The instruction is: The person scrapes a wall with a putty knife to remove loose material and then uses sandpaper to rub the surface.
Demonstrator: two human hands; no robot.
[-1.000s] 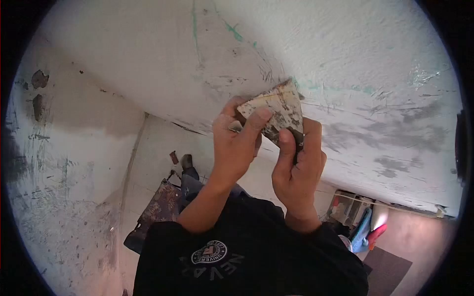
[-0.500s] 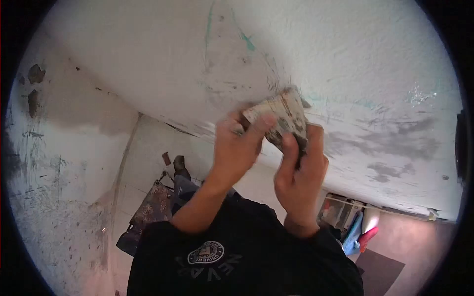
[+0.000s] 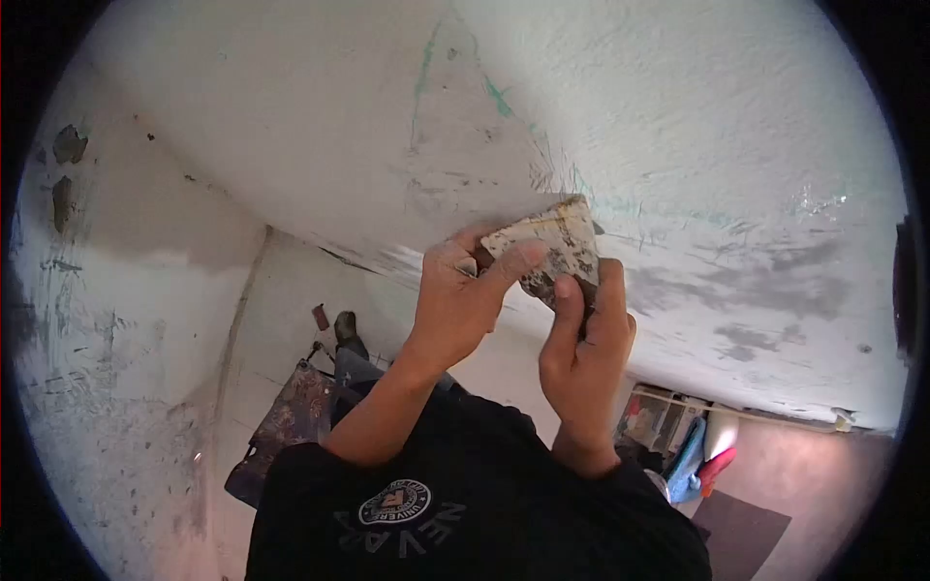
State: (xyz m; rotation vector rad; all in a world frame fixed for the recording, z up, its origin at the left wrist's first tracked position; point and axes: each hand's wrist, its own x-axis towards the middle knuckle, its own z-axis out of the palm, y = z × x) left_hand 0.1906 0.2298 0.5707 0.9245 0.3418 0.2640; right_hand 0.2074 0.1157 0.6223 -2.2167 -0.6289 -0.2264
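a flat piece (image 3: 565, 235), mottled pale and brown, is held between two bare hands in front of a white wall (image 3: 678, 126). taking that piece as the clock's centre, the left hand (image 3: 455, 302) is at 8 o'clock, gripping it with the thumb laid over the near face and the fingers behind. the right hand (image 3: 586, 363) is at 5 o'clock, closed on the lower right edge, thumb in front. the piece points its sharpest corner towards 1 o'clock; whether that corner touches the wall i cannot tell. green marks (image 3: 499, 101) run down the wall at 11 o'clock, and grey patches (image 3: 746, 341) spread at 4 o'clock. a patterned bag (image 3: 291, 412) and a dark shoe (image 3: 345, 327) are at 8 o'clock, a black shirt (image 3: 475, 494) at 6, and a blue cloth (image 3: 689, 460) beside a red thing (image 3: 718, 469) at 5 o'clock
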